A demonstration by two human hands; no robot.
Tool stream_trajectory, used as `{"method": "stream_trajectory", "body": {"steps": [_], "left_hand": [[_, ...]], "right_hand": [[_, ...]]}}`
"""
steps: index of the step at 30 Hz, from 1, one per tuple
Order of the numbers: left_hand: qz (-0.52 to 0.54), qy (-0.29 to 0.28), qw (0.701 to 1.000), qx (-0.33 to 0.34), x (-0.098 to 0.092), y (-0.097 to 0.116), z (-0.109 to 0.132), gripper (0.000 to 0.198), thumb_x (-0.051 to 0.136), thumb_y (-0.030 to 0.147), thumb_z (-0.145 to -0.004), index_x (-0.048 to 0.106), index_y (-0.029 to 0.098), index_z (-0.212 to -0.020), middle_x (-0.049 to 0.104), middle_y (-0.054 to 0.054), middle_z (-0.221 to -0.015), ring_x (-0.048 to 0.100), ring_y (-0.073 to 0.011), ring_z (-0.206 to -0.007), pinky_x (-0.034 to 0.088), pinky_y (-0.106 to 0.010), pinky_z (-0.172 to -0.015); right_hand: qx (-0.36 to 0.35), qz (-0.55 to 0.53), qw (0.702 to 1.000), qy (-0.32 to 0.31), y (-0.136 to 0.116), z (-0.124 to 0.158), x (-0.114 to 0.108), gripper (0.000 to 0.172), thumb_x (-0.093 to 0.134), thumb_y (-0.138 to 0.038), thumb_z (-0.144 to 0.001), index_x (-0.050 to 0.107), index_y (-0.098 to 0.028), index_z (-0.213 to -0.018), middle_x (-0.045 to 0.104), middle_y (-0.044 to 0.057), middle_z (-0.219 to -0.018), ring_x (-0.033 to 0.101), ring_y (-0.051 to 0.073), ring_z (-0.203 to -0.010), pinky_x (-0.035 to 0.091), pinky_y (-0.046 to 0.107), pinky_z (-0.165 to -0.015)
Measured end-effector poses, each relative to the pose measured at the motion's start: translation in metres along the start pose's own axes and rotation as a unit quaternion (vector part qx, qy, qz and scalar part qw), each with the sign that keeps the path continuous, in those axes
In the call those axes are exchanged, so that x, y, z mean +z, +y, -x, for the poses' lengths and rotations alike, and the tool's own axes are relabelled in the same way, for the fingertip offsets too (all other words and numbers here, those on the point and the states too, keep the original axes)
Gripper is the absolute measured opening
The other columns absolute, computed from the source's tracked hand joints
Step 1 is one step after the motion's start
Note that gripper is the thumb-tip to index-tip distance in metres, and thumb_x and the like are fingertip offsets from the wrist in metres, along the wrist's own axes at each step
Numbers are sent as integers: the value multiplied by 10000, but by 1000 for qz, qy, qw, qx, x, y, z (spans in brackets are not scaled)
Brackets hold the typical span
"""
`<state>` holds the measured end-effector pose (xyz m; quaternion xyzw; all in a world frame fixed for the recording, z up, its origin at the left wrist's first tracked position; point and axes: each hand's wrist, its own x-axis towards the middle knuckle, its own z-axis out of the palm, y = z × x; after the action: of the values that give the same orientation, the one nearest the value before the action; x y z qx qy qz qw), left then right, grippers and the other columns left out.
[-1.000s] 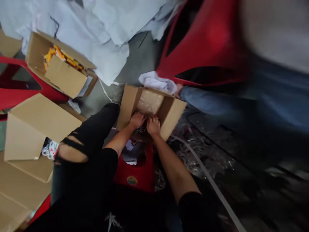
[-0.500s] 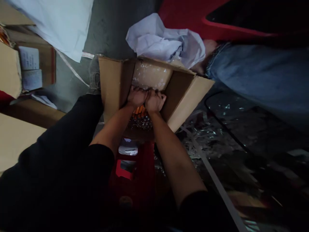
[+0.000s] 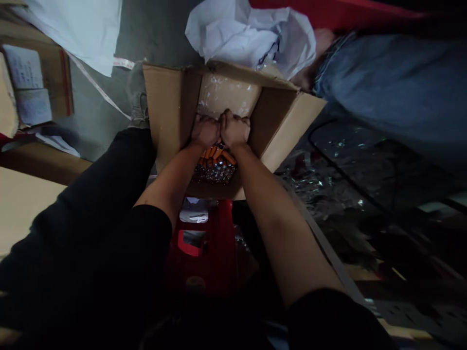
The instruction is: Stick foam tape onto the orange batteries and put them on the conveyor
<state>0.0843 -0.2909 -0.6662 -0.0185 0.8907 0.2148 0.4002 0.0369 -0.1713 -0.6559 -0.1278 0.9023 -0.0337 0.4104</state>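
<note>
An open cardboard box [image 3: 164, 109] stands before me with its flaps spread. Deep inside it, my left hand [image 3: 206, 131] and my right hand [image 3: 235, 129] are side by side with fingers curled down; what they grip is hidden beneath them. Just below my hands lie several orange stick-like pieces [image 3: 218, 154], with a cluster of small shiny round ends [image 3: 215, 172] at the near wall. Past my fingers, the far part of the box holds a tan, glossy surface [image 3: 228, 95] like taped wrapping.
A crumpled white bag [image 3: 233, 36] lies behind the box. Another person's denim-clad leg [image 3: 394, 92] is at right, above clear plastic scraps [image 3: 335, 180]. A red plastic stool [image 3: 219, 243] is under my arms. Labelled cartons [image 3: 54, 73] and a white sack [image 3: 83, 29] sit left.
The view has shifted, so the box and hands sit higher in the picture. More of the orange pieces and shiny ends shows below my hands, which stay closed inside the box.
</note>
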Motion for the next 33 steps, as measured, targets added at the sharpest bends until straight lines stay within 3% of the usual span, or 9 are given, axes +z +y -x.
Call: {"method": "stream_trajectory", "body": {"steps": [5,7,9,12,14,18,24,28,33], "left_hand": [[-61,-145,987,39,-25,0,5,605,525,533,-1089,707,102,-1471,718,-211,-1484,583,-380,-1404,330,-611,-1267],[-77,-186,978,59,-32,-5,8,739,727,631,-953,709,110,-1477,717,-215,-1486,576,-413,-1407,346,-611,-1272],[-104,-213,968,88,-35,-12,14,853,880,587,-806,694,149,-1514,669,-202,-1563,539,-442,-1454,357,-603,-1278],[-164,-220,954,121,-35,-17,26,871,928,498,-735,699,223,-1528,528,-152,-1724,388,-474,-1590,251,-626,-1339],[-177,-206,957,100,-32,-16,35,839,909,494,-771,696,207,-1530,514,-159,-1732,341,-472,-1620,179,-630,-1359],[-162,-187,968,49,-25,-7,58,756,754,440,-962,579,100,-1614,574,-253,-1642,481,-423,-1516,298,-579,-1294],[-135,-146,980,-30,-13,-2,85,664,478,334,-1088,424,87,-1702,556,-288,-1619,560,-421,-1458,428,-534,-1167],[-107,-142,981,-71,-12,-4,82,578,510,339,-1072,567,164,-1619,420,-231,-1748,586,-402,-1430,450,-490,-1141],[-106,-144,984,-11,-14,-10,84,515,526,281,-1024,676,209,-1511,546,-212,-1655,564,-407,-1444,406,-540,-1187]], "right_hand": [[-82,11,984,-156,4,1,-26,673,247,-524,-1169,749,-160,-1432,759,193,-1460,710,386,-1355,530,569,-1135],[-113,30,971,-207,5,6,-30,607,427,-534,-1123,745,-129,-1443,759,213,-1458,724,399,-1330,556,535,-1124],[-144,47,959,-240,5,18,-27,671,662,-549,-1011,687,-100,-1509,745,245,-1468,718,433,-1329,573,533,-1115],[-162,64,961,-214,2,41,-13,1003,897,-586,-825,542,-103,-1629,607,279,-1630,573,517,-1484,521,645,-1185],[-144,57,973,-172,-2,55,-2,1095,921,-578,-818,450,-113,-1690,498,285,-1722,481,540,-1552,481,707,-1206],[-132,34,983,-120,-9,71,12,925,805,-402,-959,375,-181,-1748,490,257,-1733,508,492,-1525,490,697,-1176],[-154,32,983,-94,-22,82,16,547,618,-301,-1054,603,-175,-1586,626,233,-1598,565,421,-1447,451,645,-1199],[-135,40,983,-114,-27,79,15,469,485,-234,-1096,688,-236,-1519,656,197,-1574,621,410,-1392,488,648,-1149],[-154,26,983,-98,-26,104,18,551,367,-193,-1099,699,-286,-1528,710,163,-1524,560,405,-1509,401,693,-1252]]}}
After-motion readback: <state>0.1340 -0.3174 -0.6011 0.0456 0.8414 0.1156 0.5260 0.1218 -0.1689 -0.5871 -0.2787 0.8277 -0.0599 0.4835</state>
